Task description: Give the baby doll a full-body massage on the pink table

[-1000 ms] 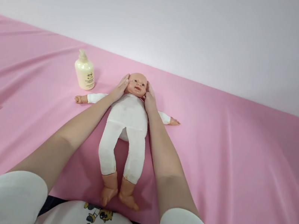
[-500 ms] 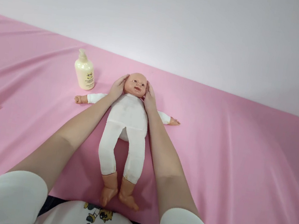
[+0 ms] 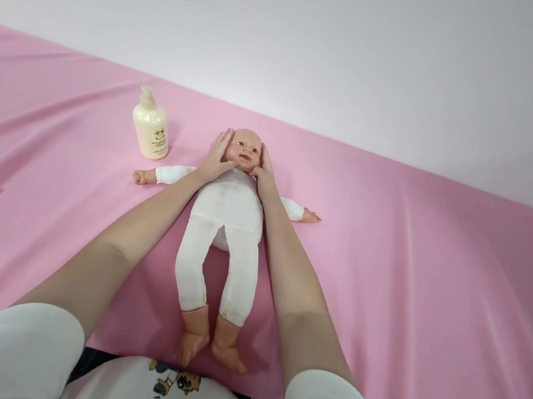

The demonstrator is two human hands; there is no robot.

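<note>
A baby doll [image 3: 230, 200] in a white cloth body lies on its back, face up, with its arms spread and its bare feet towards me. My left hand [image 3: 216, 156] rests along one side of the doll's head, fingers extended up the side and thumb by the chin. On the opposite side, my right hand [image 3: 264, 171] cups the head in the same manner, its fingers partly hidden behind the cheek. Between them the two hands hold the head, which stays on the cloth.
A pale yellow pump bottle [image 3: 150, 130] stands upright to the left of the doll's head, beyond its outstretched arm. Pink cloth [image 3: 360, 275] with folds covers the table. Behind it rises a white wall [image 3: 321, 46].
Both thumbs have moved inward to the doll's jaw and chin. My left hand's fingers have shifted slightly and show more clearly beside the head. The doll's body and the bottle are where they were.
</note>
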